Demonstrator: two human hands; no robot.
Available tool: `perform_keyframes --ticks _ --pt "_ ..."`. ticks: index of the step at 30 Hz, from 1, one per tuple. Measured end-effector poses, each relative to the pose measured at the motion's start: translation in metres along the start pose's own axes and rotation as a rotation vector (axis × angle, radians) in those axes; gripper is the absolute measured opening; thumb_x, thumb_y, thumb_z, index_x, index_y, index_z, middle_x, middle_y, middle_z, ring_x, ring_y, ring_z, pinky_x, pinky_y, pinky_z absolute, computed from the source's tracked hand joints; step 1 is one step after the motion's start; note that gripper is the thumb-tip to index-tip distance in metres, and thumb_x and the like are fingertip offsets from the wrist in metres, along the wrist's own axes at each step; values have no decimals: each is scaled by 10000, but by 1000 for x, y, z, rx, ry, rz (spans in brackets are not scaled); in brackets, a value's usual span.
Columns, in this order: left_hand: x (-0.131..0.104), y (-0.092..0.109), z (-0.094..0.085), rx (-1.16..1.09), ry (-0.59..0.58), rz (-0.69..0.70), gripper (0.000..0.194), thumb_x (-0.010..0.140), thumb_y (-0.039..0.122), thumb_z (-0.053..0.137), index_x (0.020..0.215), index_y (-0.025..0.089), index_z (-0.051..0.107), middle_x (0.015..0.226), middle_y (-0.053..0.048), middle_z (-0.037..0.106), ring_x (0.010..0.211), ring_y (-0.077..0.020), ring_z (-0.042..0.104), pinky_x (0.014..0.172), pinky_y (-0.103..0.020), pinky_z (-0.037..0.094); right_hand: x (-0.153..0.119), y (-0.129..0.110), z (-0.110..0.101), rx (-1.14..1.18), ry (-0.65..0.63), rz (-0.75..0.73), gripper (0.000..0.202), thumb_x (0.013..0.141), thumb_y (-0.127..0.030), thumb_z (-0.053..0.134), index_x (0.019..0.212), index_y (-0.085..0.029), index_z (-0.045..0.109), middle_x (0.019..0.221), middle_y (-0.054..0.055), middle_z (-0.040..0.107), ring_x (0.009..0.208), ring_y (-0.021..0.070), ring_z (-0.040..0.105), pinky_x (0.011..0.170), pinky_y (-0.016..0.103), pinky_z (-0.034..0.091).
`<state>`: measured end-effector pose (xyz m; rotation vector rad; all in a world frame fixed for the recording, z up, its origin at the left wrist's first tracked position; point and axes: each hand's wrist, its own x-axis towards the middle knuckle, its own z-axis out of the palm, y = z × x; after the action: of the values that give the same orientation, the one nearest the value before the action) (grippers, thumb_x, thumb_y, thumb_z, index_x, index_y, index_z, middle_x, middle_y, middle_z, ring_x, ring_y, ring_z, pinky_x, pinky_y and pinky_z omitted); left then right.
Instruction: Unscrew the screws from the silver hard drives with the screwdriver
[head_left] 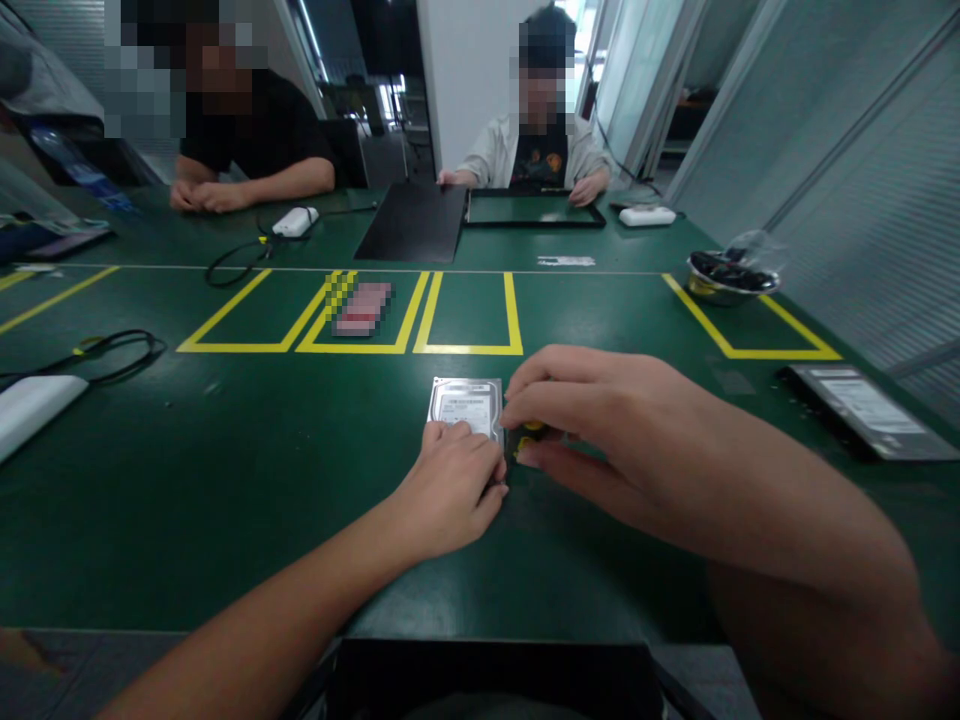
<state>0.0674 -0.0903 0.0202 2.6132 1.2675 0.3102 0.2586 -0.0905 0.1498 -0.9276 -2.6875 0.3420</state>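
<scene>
A silver hard drive (466,398) with a white label lies on the green table in front of me. My left hand (456,488) grips its near part, fingers curled over the top, hiding that end. At the drive's right side, my right hand (592,420) is closed around a small black-and-yellow handled tool (531,428). Most of this tool is covered by my fingers, so its tip and exact kind do not show. The tool sits right beside the drive's edge; whether they touch I cannot tell.
Yellow tape outlines (469,350) mark the table beyond the drive. To the right are a flat metal-cased device (870,405) and a metal bowl (731,285) of dark items. A white adapter (37,405) lies left. Across sit two people, one holding a black-framed panel (536,222).
</scene>
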Motion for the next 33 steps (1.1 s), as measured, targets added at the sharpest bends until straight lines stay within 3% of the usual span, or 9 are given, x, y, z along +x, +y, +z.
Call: perform_keyframes --ticks 6,13,24,33 --pt "0 2 -1 1 -10 -9 129 880 318 539 883 202 596 943 -79 670 1004 -300 529 829 -459 320 2 0 1 -23 -4 35 127 926 -121 507 895 -175 618 958 43 586 806 136 537 695 252 394" --pt "0 -1 -1 0 -8 -10 117 854 312 562 840 198 584 902 -67 651 935 -284 526 785 -436 306 0 4 3 19 25 -51 203 929 -85 477 1006 -164 648 1072 70 636 947 161 581 855 290 449" --pt "0 1 -3 -9 -20 -10 100 857 292 550 838 199 580 862 -57 650 918 -281 537 776 -436 300 0 3 -5 52 -26 -46 258 939 -72 453 943 -181 686 974 43 659 874 144 616 820 279 467" --pt "-1 1 0 7 -1 -2 123 866 314 549 878 199 592 972 -78 666 985 -299 535 815 -458 302 3 2 -1 6 -22 0 175 949 -133 496 952 -166 668 960 57 615 818 142 569 736 260 430"
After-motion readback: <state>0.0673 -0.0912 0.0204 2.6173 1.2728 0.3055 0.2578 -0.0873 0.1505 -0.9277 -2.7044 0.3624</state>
